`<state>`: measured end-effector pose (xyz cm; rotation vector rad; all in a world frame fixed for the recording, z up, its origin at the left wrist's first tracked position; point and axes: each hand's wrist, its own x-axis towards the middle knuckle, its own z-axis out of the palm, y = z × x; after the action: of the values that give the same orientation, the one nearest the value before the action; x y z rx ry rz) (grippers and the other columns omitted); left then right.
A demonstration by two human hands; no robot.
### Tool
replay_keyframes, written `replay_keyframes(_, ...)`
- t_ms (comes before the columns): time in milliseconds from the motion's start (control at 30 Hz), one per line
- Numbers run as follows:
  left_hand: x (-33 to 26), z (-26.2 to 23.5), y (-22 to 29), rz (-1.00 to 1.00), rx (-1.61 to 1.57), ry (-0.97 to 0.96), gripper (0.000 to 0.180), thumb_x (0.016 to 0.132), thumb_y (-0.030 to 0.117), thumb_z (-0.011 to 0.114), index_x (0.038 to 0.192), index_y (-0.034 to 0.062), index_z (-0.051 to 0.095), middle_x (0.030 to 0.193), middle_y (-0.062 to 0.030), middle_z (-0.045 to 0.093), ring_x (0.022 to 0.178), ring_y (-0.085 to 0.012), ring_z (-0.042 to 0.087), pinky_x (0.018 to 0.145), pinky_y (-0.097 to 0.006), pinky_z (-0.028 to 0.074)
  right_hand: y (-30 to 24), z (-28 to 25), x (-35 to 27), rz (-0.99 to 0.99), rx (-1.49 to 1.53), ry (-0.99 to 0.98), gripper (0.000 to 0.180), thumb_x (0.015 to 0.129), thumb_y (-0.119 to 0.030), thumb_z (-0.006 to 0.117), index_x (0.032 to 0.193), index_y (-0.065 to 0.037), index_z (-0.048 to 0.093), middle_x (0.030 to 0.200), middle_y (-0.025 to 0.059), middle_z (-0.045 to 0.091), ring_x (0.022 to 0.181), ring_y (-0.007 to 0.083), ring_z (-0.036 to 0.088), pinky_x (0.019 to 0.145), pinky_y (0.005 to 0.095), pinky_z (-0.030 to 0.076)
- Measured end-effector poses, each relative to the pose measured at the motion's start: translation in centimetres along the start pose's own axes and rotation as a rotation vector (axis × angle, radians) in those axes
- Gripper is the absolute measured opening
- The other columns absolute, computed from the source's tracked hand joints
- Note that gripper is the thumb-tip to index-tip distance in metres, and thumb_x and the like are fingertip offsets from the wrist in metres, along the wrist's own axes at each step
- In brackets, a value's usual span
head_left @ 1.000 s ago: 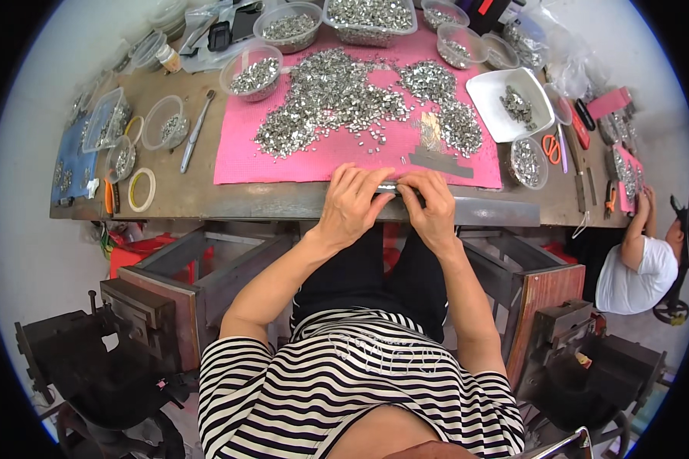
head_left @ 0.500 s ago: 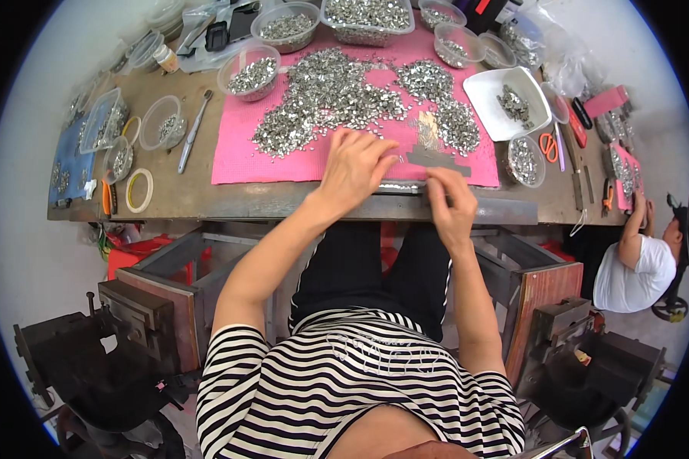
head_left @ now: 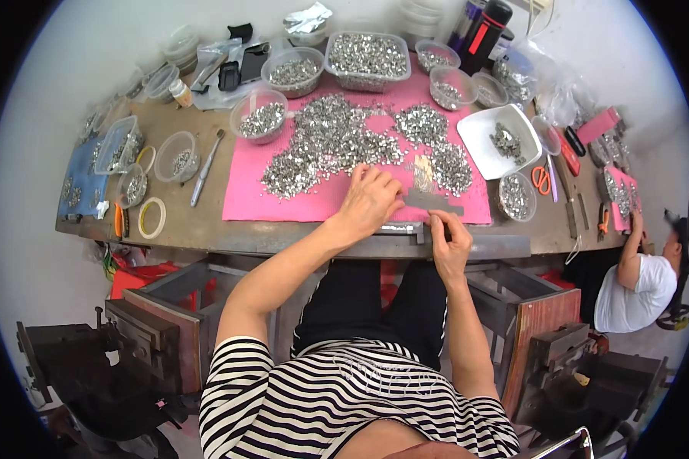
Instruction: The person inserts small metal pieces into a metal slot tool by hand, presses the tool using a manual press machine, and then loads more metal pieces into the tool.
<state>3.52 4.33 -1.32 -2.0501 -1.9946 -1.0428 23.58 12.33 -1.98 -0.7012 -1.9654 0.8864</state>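
On the pink mat [head_left: 241, 206] lie heaps of small shiny metal pieces [head_left: 321, 130]. My left hand [head_left: 371, 200] is over the mat's near edge, with curled fingers and thumb tip close together. Whatever they pinch is too small to make out. Just in front of my body, a narrow metal bar [head_left: 398, 228] at the bench edge carries a row of bright pieces. My right hand [head_left: 452, 241] is at the bar's right end, thumb and forefinger pinched, their content hidden. Between and beyond the hands sits a flat grey metal plate [head_left: 436, 203], with gold-toned strips [head_left: 423, 172] behind it.
Plastic tubs of metal pieces [head_left: 367, 57] line the back. A white tray [head_left: 475, 138] stands right, near orange scissors [head_left: 541, 180]. A brush [head_left: 207, 168] and tape roll [head_left: 152, 218] lie left. Another person in a white shirt [head_left: 639, 279] works at far right.
The view has tilted, so the bench sits lower in the picture and more of its back shows. Both hands stay near the bar; the right fingers have drawn closer together.
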Motion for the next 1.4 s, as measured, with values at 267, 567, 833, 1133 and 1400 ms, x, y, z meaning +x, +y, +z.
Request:
replay_keyframes(267,0.5,-0.6,0.3,0.064,0.137,-0.083,0.012,0.084,0.018,0.073,0.091,0.009,0.071,0.091,-0.0076,0.064,0.101,-0.0264,0.06,0.105,-0.052,0.034,-0.4,0.1,0.3,-0.027,-0.006,0.005,0.009,0.096,-0.004,0.066,0.103,-0.001,0.071,0.078,0.0083,0.066,0.07,0.0188,0.064,0.065,0.031,0.049)
replay_keyframes(567,0.2,-7.3,-8.7,-0.213,0.322,0.158,0.005,0.088,0.015,0.069,0.089,0.0116,0.072,0.091,-0.0042,0.064,0.098,-0.0246,0.059,0.1,-0.049,0.035,-0.5,0.1,6.1,-0.234,-0.14,-0.127,0.01,0.09,0.0,0.07,0.1,0.0,0.07,0.089,0.0111,0.065,0.079,0.0247,0.066,0.07,0.0351,0.052)
replay_keyframes(833,6.0,-4.5,-11.4,-0.161,0.212,0.236,0.008,0.088,0.017,0.071,0.092,0.012,0.077,0.093,-0.0051,0.066,0.099,-0.0255,0.058,0.097,-0.046,0.036,3.1,9.0,17.6,-0.426,-0.273,-0.182,0.011,0.09,-0.006,0.066,0.097,-0.001,0.071,0.09,0.0155,0.063,0.091,0.0347,0.061,0.082,0.0447,0.049)
replay_keyframes(1133,10.1,0.8,-13.9,-0.224,0.397,0.121,0.014,0.083,0.02,0.077,0.092,0.0102,0.076,0.096,-0.0088,0.066,0.103,-0.0295,0.057,0.096,-0.053,0.036,5.0,14.6,20.0,-0.399,-0.598,-0.112,0.01,0.085,-0.016,0.073,0.088,-0.007,0.071,0.09,0.0131,0.067,0.089,0.034,0.063,0.082,0.0464,0.048)
replay_keyframes(1400,9.7,1.4,-14.8,-0.182,0.23,0.169,0.007,0.089,0.017,0.069,0.088,0.0104,0.07,0.092,-0.0078,0.068,0.095,-0.0285,0.059,0.089,-0.048,0.035,0.9,8.3,16.4,-0.258,-0.301,-0.316,0.009,0.085,-0.012,0.067,0.083,-0.002,0.068,0.083,0.0145,0.067,0.082,0.0328,0.066,0.076,0.0465,0.048)
